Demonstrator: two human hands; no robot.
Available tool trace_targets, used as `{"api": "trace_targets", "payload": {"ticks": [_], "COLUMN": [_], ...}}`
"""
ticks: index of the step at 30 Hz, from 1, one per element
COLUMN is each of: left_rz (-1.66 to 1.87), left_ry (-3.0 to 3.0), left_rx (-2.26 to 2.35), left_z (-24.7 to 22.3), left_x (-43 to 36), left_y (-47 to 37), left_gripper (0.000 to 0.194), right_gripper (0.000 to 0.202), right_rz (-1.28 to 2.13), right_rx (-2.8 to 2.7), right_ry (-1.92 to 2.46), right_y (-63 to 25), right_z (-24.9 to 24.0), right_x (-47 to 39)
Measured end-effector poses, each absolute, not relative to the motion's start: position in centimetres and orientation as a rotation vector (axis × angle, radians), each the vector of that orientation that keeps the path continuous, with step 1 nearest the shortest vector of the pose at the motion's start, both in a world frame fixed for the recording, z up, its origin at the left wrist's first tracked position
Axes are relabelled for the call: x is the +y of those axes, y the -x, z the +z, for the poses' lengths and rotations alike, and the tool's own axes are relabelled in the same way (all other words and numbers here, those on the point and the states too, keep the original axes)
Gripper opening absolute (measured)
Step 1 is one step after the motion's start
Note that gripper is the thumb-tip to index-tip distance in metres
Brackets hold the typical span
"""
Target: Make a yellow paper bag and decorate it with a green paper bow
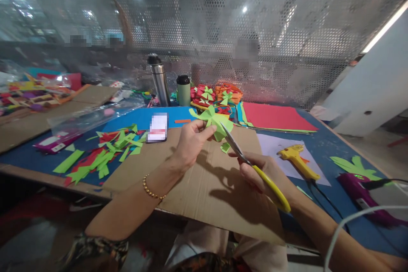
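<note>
Pinched between the fingers and thumb of my left hand [191,142] is a light green paper piece [219,126] with several strips sticking out at its upper left. My right hand [259,174] grips scissors [270,189] with yellow handles, their blades pointing up and left at the green paper's right edge. A small green scrap [225,148] shows just below the paper, over the brown cardboard [197,191]. Both hands are above this cardboard.
Green and red paper strips [105,157] and a phone [157,127] lie left. Behind stand a steel flask [160,83], a green cup [183,91] and paper crafts [228,93]. Red sheets [277,117], a yellow glue gun [298,161] and a purple power strip [360,197] are right.
</note>
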State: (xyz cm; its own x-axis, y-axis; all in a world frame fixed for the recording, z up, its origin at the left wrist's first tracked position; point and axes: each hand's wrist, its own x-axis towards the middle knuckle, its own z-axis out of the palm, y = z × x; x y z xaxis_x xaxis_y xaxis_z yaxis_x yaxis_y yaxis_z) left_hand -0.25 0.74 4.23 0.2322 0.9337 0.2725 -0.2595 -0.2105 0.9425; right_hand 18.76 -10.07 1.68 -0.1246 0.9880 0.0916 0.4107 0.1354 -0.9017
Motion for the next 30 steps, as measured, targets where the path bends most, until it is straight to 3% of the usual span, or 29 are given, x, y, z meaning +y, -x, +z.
{"api": "trace_targets", "payload": {"ticks": [20,30], "left_rz": [1.214,1.219], "left_ry": [-1.319,-1.271], "left_rx": [0.725,0.719], "left_z": [4.4,4.3], "left_x": [0.2,0.3], "left_y": [0.1,0.0], "left_gripper": [0.011,0.013], "right_gripper": [0.082,0.068], "right_rz": [0.848,0.769], "right_rx": [-1.654,-1.609], "right_ry": [1.489,1.451], "right_y": [-18.2,-19.0], "right_z": [2.7,0.7], "right_x": [-9.8,-9.3]}}
